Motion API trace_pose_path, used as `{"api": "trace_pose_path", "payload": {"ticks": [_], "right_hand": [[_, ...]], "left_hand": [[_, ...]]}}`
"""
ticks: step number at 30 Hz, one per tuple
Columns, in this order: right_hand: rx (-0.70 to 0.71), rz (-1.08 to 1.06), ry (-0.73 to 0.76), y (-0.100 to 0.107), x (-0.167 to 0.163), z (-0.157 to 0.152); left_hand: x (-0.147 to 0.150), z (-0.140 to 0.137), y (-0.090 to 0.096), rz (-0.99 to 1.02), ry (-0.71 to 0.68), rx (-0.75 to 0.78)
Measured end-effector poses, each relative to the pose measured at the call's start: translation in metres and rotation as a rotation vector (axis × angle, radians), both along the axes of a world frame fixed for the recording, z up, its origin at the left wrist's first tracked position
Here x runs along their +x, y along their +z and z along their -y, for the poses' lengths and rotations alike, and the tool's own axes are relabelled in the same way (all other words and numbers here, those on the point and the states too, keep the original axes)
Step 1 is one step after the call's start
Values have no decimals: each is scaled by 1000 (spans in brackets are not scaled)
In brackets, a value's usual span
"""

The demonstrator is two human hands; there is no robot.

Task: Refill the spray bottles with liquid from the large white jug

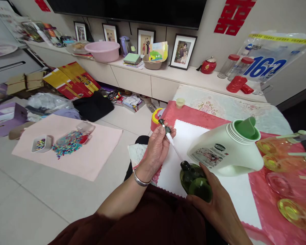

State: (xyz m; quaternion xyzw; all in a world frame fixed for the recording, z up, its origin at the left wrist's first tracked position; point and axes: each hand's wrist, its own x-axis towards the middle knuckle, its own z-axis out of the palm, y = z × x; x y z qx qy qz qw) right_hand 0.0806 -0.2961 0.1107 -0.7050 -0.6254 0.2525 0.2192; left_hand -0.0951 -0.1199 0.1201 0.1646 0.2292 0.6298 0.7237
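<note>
Our left hand (156, 146) pinched a pump head (165, 129), its tube (177, 153) slanting down into the dark green bottle (195, 180) that our right hand (216, 200) gripped at the tabletop (265, 204) edge; a white jug (226, 149) lay just right

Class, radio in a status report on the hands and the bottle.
Left hand grips pump stem, tube tip in green bottle neck. Right hand steadies the bottle. White jug lies close behind.

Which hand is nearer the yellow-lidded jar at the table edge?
Left. The left hand, holding the pump stem, is just below the yellow-lidded jar. The right hand grips the green bottle, farther off.
</note>
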Motion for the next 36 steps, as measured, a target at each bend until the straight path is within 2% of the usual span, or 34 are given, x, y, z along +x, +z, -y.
{"api": "trace_pose_path", "payload": {"ticks": [6, 10, 15, 20, 29, 36], "right_hand": [[-4, -97, -117, 5, -15, -11], [-28, -165, -216, 6, -22, -18], [-53, -238, -257, 6, -28, -24], [21, -285, -255, -2, -29, -25], [75, -356, -212, -8, -24, -24], [192, -364, -149, -12, -28, -22]], "left_hand": [[5, 12, -2, -73, -98, 2], [7, 25, -6, -111, -212, 16], [4, 37, -9, -139, -292, -18], [3, 43, -10, -167, -318, -28], [-1, 46, -4, -190, -417, -5], [-2, 44, -11, -250, -391, -66]]}}
